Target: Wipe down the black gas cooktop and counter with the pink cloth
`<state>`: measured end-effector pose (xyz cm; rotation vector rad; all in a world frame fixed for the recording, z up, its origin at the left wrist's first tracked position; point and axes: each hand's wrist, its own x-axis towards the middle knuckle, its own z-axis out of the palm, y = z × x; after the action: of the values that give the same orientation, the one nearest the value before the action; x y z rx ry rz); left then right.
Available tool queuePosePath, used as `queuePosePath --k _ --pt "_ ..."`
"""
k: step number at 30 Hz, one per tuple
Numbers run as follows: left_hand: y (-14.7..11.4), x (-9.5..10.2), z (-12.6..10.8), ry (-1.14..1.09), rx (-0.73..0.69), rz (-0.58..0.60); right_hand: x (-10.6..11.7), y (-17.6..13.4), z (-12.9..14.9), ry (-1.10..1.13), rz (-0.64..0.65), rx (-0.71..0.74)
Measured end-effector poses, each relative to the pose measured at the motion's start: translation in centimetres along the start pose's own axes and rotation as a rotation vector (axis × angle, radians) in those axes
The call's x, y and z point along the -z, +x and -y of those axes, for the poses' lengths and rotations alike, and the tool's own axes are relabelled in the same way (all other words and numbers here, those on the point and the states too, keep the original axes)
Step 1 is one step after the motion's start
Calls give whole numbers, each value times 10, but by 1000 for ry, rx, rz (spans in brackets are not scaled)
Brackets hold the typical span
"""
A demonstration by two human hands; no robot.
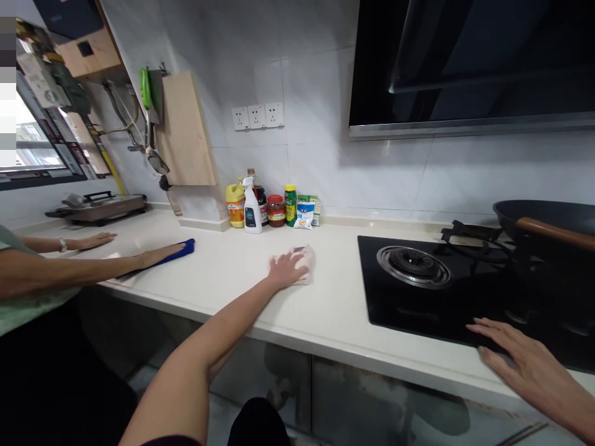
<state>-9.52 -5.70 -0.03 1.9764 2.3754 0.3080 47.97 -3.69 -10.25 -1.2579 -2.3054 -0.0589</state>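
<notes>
My left hand (286,271) lies on a pale pinkish cloth (305,260) on the white countertop (325,310). Its fingers are spread over the cloth, pressing it from above rather than wrapping round it. At the right, my right hand (523,359) is open and holds nothing, with its fingers stretched out over the front edge of the black gas stove (395,310). Between my two hands is a stretch of countertop and the stove's near burner (413,265).
A co-worker's hand (165,253) rests on a blue cloth (188,246) at left; their other hand (96,240) lies flat. A spray bottle (251,210), a red-lidded jar (276,212) and packets stand against the wall. A wok (548,214) sits on the right burner beneath the hood (465,127).
</notes>
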Motion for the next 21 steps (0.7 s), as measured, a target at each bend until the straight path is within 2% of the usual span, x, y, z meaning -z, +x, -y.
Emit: queuePosePath --k 3,5,7,9,12,16,21 --pt "-30 -5 -44 -32 -159 58 1 1 2 9 19 -2" --pt "-55 -7 -64 -46 -250 99 1 1 1 16 33 3" --pt "-80 -9 -73 -77 -352 144 0 1 -2 22 34 15" --pt "-99 -7 -72 -121 -434 181 -1 1 -6 28 31 35" --pt "-107 -1 -56 -133 -406 203 -4 1 -10 43 26 62" --pt "-86 11 -19 -71 -210 147 -6 2 -9 47 17 49" --pt "-66 26 40 9 3 36 -8 3 -6 25 11 67"
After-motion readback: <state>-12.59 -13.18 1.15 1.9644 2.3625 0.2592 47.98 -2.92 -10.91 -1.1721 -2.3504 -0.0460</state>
